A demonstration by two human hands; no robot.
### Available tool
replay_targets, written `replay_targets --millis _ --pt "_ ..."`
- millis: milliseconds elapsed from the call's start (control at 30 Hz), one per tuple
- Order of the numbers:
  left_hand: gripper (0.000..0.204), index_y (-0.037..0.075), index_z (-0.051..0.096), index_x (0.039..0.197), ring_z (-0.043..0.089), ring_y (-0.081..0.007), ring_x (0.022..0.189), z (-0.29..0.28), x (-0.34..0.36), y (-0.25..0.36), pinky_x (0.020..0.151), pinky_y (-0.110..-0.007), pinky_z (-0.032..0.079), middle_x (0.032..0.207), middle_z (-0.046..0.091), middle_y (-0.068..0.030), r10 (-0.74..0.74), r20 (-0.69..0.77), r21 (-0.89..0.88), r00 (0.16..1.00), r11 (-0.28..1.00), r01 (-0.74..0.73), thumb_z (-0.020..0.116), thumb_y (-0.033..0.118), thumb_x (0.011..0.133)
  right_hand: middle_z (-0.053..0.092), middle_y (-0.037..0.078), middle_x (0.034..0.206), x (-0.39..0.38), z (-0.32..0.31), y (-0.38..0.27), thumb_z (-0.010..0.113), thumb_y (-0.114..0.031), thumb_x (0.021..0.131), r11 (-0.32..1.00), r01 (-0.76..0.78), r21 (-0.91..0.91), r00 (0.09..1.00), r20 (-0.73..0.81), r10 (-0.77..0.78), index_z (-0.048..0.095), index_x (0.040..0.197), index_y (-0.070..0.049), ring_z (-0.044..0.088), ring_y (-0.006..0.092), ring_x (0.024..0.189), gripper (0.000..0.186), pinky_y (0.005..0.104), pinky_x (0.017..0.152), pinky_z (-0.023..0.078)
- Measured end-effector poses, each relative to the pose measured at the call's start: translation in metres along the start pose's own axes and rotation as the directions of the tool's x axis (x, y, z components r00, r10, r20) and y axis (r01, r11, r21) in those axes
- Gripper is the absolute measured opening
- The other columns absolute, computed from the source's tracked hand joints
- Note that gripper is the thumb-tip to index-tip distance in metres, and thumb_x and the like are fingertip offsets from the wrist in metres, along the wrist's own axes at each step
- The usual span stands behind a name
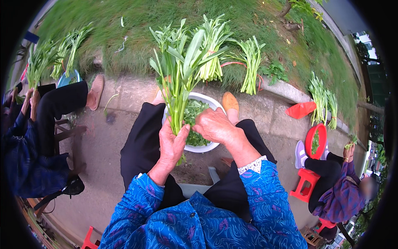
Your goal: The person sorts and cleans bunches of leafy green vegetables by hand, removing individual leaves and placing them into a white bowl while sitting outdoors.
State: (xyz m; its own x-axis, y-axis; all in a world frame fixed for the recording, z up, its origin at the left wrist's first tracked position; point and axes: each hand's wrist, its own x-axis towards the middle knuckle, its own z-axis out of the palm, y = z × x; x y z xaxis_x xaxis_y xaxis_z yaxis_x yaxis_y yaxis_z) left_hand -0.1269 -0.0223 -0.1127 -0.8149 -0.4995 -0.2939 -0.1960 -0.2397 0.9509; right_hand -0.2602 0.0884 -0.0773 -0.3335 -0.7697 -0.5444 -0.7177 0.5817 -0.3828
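My left hand [171,147] is wrapped round an upright bunch of long, leafy green stalks [182,74], whose cut ends show below it. My right hand [213,126] is curled beside the bunch, at the stalks just above my left thumb; what its fingertips hold is hidden. Beneath both hands, between my knees, a white perforated plastic basket [200,147] holds loose chopped or picked green leaves [194,108], partly hidden by my hands and the bunch.
Tied stalk bundles [251,66] lie along the grass edge [145,50] and curb. Co-workers sit left [33,157] and right [340,191] with greens. Also at right are a red basin [311,141], red stool [302,186] and red bag [298,108]; a blue basin [66,79] is left.
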Motion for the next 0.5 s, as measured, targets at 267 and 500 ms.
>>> replay_targets --millis 267,500 --pt "0.02 0.001 0.057 0.105 0.052 -0.0065 0.078 0.001 -0.001 -0.001 0.069 -0.024 0.045 0.087 0.058 0.0003 -0.012 -0.001 0.059 1.0 0.998 0.012 0.064 0.004 0.086 0.069 0.016 0.09 -0.008 -0.005 0.021 0.063 -0.015 0.08 0.987 0.007 0.163 0.949 -0.312 0.044 0.072 0.096 -0.005 0.065 0.0346 0.092 0.02 0.0464 0.079 0.047" --pt "0.023 0.001 0.057 0.109 0.051 -0.0054 0.079 0.008 -0.003 0.007 0.068 -0.023 0.045 0.088 0.058 0.0014 0.055 0.028 0.027 0.998 0.998 -0.056 0.063 0.003 0.087 0.069 0.015 0.085 -0.016 -0.025 0.044 0.063 -0.016 0.087 0.854 0.13 0.504 0.605 -0.722 0.334 0.069 0.094 -0.005 0.067 0.0309 0.078 0.014 0.0392 0.07 0.052"
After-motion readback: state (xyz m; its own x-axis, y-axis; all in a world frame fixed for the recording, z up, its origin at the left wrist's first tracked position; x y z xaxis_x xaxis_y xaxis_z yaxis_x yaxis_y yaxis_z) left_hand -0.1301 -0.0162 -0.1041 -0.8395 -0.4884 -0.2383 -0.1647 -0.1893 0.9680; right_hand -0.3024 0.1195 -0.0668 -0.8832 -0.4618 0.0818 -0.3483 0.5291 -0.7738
